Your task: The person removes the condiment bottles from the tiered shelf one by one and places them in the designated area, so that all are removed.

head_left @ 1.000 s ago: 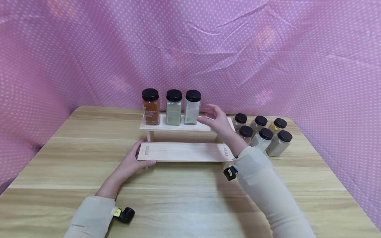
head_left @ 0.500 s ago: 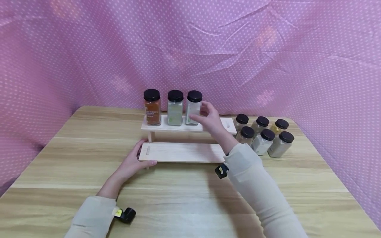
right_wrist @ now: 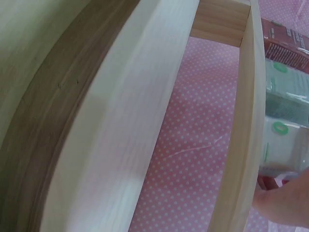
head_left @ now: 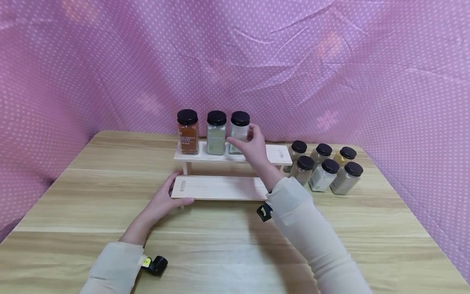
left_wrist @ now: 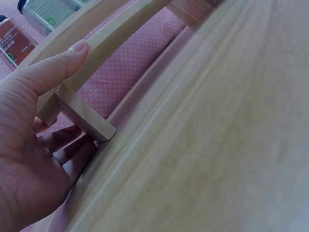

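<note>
A two-tier wooden rack stands on the table, with its lower shelf [head_left: 220, 188] in front of the raised upper shelf [head_left: 277, 153]. My left hand [head_left: 167, 194] grips the lower shelf's left end, thumb along the front edge; in the left wrist view its fingers curl behind a wooden leg [left_wrist: 87, 116]. On the upper shelf stand an orange-red spice jar [head_left: 189, 139], a pale green spice jar [head_left: 216, 139] and a whitish spice jar [head_left: 238, 132], all upright with black lids. My right hand [head_left: 255, 149] holds the whitish jar, thumb across its front and fingers at its right side, partly hidden.
Several more black-lidded spice jars [head_left: 323, 178] stand in two rows right of the rack. The wooden table [head_left: 205, 249] extends around the rack. Pink dotted cloth [head_left: 235, 61] hangs behind the table.
My right hand has moved left from beside the whitish jar, and its thumb now lies across the jar's front. My left hand stays at the lower shelf. The jars show no clear shift.
</note>
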Demonstrator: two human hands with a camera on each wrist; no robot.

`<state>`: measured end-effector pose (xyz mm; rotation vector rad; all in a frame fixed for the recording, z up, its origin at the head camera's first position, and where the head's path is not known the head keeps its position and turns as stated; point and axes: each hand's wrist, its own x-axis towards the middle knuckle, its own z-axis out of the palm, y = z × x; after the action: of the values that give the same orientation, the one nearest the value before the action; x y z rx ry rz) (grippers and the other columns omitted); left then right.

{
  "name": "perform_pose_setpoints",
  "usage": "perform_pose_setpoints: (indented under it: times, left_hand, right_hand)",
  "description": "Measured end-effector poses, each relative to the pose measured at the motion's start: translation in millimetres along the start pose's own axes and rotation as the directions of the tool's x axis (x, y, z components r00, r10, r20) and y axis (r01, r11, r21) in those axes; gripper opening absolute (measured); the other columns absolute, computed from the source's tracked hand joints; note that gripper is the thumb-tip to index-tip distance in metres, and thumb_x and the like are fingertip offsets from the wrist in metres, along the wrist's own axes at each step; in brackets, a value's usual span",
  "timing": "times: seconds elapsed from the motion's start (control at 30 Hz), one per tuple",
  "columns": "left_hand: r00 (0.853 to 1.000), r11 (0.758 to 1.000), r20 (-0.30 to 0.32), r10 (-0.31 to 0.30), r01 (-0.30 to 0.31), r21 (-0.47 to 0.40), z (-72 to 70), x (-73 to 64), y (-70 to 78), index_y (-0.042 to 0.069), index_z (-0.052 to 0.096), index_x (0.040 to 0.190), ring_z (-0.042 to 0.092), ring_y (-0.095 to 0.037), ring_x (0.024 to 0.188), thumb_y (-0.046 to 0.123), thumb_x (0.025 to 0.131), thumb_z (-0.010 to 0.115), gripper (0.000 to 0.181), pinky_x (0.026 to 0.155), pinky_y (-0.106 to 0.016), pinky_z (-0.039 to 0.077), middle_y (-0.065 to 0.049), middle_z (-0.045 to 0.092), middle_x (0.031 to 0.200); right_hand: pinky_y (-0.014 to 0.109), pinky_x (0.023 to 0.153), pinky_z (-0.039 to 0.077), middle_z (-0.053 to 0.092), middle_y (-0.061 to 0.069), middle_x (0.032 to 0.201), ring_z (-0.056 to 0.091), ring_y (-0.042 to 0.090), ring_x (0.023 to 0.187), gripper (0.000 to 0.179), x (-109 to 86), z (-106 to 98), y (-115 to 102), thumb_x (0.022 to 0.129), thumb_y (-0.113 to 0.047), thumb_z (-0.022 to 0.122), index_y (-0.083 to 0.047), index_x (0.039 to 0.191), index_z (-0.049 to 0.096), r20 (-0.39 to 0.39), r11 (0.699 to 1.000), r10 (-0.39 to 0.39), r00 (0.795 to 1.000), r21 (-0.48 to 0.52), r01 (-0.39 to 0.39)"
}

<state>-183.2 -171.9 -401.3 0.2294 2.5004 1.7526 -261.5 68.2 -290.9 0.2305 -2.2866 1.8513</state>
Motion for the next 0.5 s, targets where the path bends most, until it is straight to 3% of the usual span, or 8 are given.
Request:
perform_pose_setpoints:
  times: [0.5]
  left_hand:
    - [1.0,1.0,-0.003,0.008,-0.008,-0.015,0.1,-1.2,1.2,0.01,0.013,0.138,0.028,-0.03,0.118,0.028,0.065,0.076,0.098,0.096,-0.046,0.022,-0.017,0.024,0.135]
  right_hand:
    - [0.028,0.073,0.043,0.054,0.011,0.098,0.051,0.019,0.088,0.053,-3.0,6.8,-2.1,0.069,-0.009,0.072,-0.001,0.113,0.044,-0.088,0.999,-0.041,0.995,0.019,0.043]
